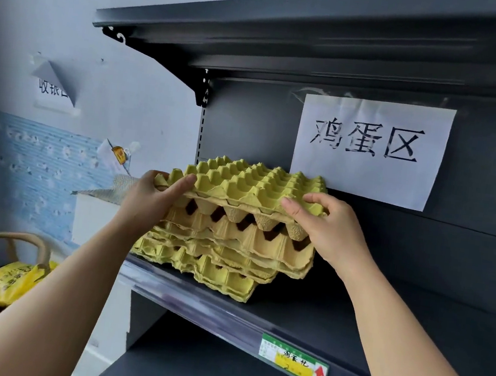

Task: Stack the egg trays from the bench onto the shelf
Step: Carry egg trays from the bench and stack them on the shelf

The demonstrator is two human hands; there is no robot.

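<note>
A yellow-green pulp egg tray point(250, 182) sits at the top of a stack of egg trays point(227, 253) on the dark grey shelf point(333, 327). My left hand point(152, 198) grips the top tray's left front corner, thumb on top. My right hand point(326, 224) holds its right front edge, fingers curled over the rim. The top tray lies a little askew above the trays below, which are unevenly aligned.
A white paper sign point(371, 149) hangs on the shelf's back panel behind the stack. Another shelf board point(319, 41) runs overhead. A price label point(293, 363) sits on the shelf's front rail. A yellow plastic bag point(4, 283) lies at lower left.
</note>
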